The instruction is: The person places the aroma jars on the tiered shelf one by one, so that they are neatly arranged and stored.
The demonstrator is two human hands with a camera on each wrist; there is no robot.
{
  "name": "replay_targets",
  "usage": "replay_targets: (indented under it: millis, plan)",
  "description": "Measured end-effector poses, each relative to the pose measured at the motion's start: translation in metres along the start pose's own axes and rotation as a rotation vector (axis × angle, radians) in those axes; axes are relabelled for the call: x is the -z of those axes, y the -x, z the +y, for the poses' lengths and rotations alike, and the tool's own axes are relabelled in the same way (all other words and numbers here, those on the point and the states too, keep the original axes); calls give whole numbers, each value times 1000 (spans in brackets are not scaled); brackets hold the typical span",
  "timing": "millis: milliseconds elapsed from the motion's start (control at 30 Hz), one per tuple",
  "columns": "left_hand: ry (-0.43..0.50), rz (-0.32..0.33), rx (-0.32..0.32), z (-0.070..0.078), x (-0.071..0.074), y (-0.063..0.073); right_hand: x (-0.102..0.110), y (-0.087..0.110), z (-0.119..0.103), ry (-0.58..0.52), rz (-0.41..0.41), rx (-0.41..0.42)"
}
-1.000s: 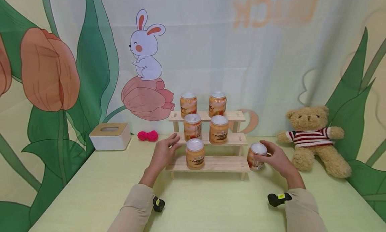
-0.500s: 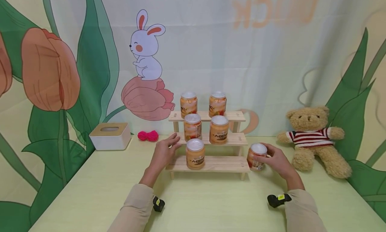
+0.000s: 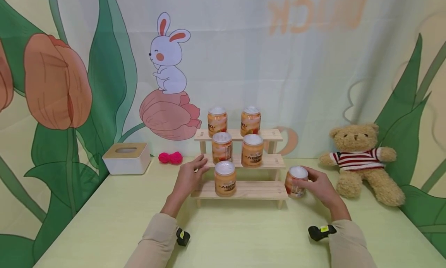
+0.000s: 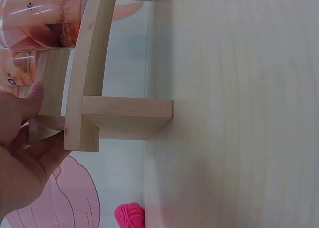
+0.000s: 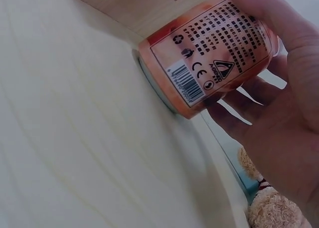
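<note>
A three-tier wooden display stand (image 3: 259,189) stands mid-table with orange-labelled, silver-lidded jars on its tiers. The top tier bears two, the middle tier a left jar (image 3: 222,147) and a right jar (image 3: 252,152), the bottom tier one jar (image 3: 225,179) left of centre. My left hand (image 3: 188,177) grips the stand's left end at the middle tier, its thumb and fingers around the board end (image 4: 46,128). Right of the stand, my right hand (image 3: 318,186) holds another jar (image 5: 207,58) from its right side. That jar is upright, its base at the tabletop, its barcode facing the right wrist camera.
A teddy bear (image 3: 356,159) in a striped sweater sits at the back right. At the back left are a white tissue box (image 3: 127,162) with a wooden lid and a pink yarn bundle (image 3: 170,157). A printed curtain (image 3: 230,59) hangs behind the table.
The right hand's fingers have settled lower around the jar at the stand's right. The left hand stays at the stand, and the jars have not moved.
</note>
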State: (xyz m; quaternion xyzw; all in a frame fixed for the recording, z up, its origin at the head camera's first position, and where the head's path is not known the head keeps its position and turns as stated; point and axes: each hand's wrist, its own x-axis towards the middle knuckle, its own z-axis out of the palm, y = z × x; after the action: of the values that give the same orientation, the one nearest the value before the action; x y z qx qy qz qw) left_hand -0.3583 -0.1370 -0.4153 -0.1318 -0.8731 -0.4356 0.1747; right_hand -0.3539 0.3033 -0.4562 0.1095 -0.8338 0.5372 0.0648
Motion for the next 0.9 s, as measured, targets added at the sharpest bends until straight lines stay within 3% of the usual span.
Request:
replay_targets:
  millis: [367, 567, 900]
  plan:
    - [11, 5, -17, 0, -1, 0, 14, 6, -21, -18, 62, 28]
    - [1, 9, -6, 0, 0, 1, 25, 5, -42, 41, 92, 46]
    - [4, 9, -7, 1, 0, 1, 41, 13, -85, -7, 107, -36]
